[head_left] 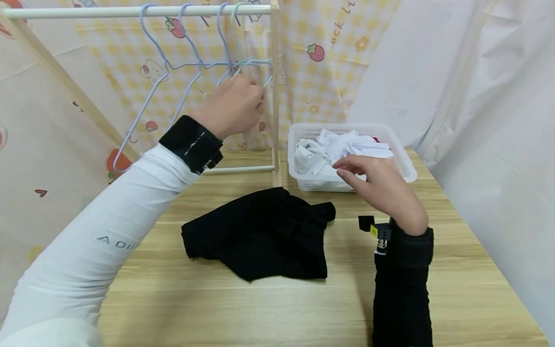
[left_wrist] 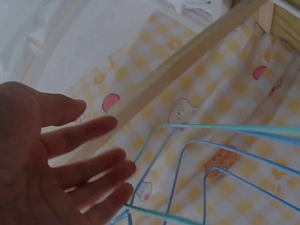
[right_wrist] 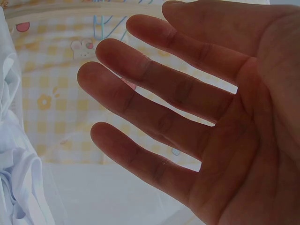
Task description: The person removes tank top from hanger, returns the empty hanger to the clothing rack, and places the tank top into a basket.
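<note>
Raised toward the hanger rack, my left hand (head_left: 236, 103) overlaps the lower part of the hangers in the head view. In the left wrist view its fingers are loosely extended beside a pale green hanger (left_wrist: 225, 127), gripping nothing. Several blue hangers (head_left: 152, 96) hang left of the green one. My right hand (head_left: 383, 185) is held in front of the white basket (head_left: 325, 184), fingers spread and slightly bent, palm free of any object. A black folded-looking garment (head_left: 264, 236) lies on the table below and between both hands.
The rack's white top rail (head_left: 86, 12) and wooden upright (head_left: 275, 96) stand at the back left. White clothes (head_left: 355, 144) fill the basket, with a bit of red at its right. Patterned curtain (head_left: 321, 86) hangs behind the wooden table (head_left: 243, 308).
</note>
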A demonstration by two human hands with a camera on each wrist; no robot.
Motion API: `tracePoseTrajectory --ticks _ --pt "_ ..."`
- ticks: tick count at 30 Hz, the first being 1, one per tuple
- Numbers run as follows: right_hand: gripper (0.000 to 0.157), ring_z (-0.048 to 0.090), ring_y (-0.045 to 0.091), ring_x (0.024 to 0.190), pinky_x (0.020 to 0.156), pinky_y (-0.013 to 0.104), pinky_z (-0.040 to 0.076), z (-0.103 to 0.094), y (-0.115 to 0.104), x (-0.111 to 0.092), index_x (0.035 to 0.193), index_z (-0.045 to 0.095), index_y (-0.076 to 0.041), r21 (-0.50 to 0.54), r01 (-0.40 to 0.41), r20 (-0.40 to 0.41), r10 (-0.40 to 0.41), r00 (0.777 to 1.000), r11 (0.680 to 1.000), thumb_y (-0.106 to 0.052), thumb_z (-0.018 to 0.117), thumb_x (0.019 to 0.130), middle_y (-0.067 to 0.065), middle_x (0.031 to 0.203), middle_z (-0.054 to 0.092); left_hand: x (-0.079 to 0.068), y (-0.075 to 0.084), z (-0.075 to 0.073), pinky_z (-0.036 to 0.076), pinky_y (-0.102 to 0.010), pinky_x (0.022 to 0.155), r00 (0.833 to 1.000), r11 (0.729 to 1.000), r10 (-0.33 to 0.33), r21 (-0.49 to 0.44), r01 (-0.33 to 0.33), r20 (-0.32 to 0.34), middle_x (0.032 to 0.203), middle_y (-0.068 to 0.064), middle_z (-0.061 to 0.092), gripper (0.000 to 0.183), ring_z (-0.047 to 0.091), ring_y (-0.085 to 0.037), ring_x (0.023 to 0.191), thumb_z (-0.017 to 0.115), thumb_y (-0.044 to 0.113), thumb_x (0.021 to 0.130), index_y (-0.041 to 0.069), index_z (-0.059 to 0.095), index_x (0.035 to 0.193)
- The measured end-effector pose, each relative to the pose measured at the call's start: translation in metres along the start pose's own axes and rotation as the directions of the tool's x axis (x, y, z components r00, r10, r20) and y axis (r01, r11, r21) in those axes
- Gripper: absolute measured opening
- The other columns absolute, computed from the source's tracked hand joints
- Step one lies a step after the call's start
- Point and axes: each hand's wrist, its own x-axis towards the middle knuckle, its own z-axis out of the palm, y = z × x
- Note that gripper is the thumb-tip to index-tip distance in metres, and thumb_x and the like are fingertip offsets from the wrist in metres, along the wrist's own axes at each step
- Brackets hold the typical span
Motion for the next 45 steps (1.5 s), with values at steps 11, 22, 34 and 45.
tracePoseTrajectory --ticks 11,22,34,45 --pt "0.021 0.076 0.028 0.103 0.092 0.049 0.060 0.000 0.003 0.000 0.122 0.080 -0.010 -0.009 0.005 0.002 -0.005 1.000 1.000 -0.019 0.065 0.110 0.004 0.113 0.079 -0.026 -0.046 -0.009 0.055 -0.058 0.075 0.959 0.958 -0.283 0.049 0.282 0.010 0.097 -0.026 0.057 0.033 0.056 -0.040 0.090 0.038 0.010 0.106 -0.004 0.057 0.084" --pt "0.022 0.075 0.030 0.107 0.096 0.052 0.059 0.001 0.004 0.002 0.123 0.079 -0.010 0.015 -0.020 0.028 0.020 0.999 1.000 -0.019 0.065 0.110 0.005 0.117 0.079 -0.074 -0.113 -0.016 0.049 -0.074 0.092 0.875 0.881 -0.469 0.000 0.472 0.120 0.121 -0.046 0.055 0.052 0.052 -0.058 0.112 0.033 0.022 0.109 -0.022 0.057 0.120" --pt "0.022 0.078 0.032 0.106 0.090 0.052 0.060 0.000 0.005 0.004 0.122 0.080 -0.011 -0.031 -0.011 0.027 0.012 1.000 0.999 -0.020 0.064 0.110 0.006 0.116 0.080 -0.115 -0.158 -0.026 0.046 -0.065 0.076 0.793 0.799 -0.593 -0.017 0.601 0.140 0.108 -0.044 0.046 0.053 0.047 -0.053 0.093 0.033 0.025 0.109 -0.024 0.054 0.113" --pt "0.022 0.078 0.032 0.107 0.091 0.053 0.060 0.000 0.005 0.001 0.122 0.080 -0.011 -0.037 -0.015 0.024 0.016 1.000 0.999 -0.020 0.064 0.110 0.005 0.116 0.080 -0.108 -0.129 -0.035 0.049 -0.054 0.066 0.822 0.825 -0.535 -0.086 0.558 0.195 0.139 -0.041 0.054 0.066 0.058 -0.044 0.083 0.029 0.034 0.114 -0.017 0.045 0.153"
